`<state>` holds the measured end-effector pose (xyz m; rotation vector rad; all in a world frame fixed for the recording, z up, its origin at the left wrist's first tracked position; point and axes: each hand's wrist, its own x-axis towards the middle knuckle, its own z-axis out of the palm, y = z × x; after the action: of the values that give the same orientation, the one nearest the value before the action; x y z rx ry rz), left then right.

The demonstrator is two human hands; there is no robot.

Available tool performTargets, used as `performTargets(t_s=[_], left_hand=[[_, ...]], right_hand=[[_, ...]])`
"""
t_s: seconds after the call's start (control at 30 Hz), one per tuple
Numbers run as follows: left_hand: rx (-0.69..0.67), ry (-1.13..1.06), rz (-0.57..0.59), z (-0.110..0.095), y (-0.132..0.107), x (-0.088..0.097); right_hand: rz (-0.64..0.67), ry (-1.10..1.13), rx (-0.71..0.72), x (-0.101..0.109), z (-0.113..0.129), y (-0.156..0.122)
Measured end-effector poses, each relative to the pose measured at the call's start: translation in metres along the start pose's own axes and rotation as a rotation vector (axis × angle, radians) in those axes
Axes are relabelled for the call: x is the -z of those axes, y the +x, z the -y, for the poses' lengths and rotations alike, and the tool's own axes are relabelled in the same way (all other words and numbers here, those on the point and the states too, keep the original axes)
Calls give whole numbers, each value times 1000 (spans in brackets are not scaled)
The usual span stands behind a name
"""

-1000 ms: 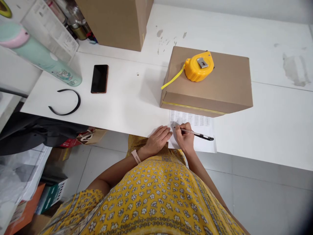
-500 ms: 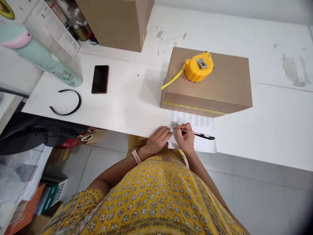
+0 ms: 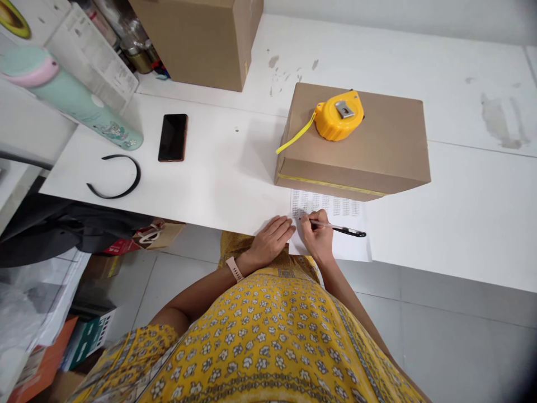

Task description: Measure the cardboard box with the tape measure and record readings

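Observation:
Between the fingers of my right hand (image 3: 319, 235) is a black-capped pen (image 3: 350, 231), its tip down on a white sheet of paper (image 3: 352, 246). Columns of small dark writing cover the sheet's upper part. My left hand (image 3: 272, 240) lies flat with fingers stretched out, at the paper's left edge by the table's front. A brown cardboard box (image 3: 386, 145) stands just behind the hands, over the top of the sheet, hiding that part. On the box rests a yellow tape measure (image 3: 339, 117) with a short end of tape pulled out.
On the white table (image 3: 218, 184) to the left are a phone (image 3: 173, 137), a black headband (image 3: 136, 176) and a mint-green bottle (image 3: 92, 109). A larger cardboard box (image 3: 201, 45) stands at the back. Below the table's left end lie dark cloth and a paper bag (image 3: 165, 235).
My right hand and the pen have shifted very slightly over the paper. The left hand stays where it was, and the view has tilted a little.

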<state>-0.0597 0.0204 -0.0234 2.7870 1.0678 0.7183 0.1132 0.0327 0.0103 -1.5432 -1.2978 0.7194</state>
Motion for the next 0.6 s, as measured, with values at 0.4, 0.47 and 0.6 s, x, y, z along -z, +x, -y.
performTargets(t_s=[0.4, 0.47, 0.6], left_hand=[[8, -17, 9, 0, 1, 1], [4, 2, 5, 0, 1, 1], [-8, -9, -3, 0, 0, 1]], right_hand=[[8, 2, -1, 0, -1, 0], [12, 6, -5, 0, 0, 0], [-14, 15, -22, 0, 0, 0]])
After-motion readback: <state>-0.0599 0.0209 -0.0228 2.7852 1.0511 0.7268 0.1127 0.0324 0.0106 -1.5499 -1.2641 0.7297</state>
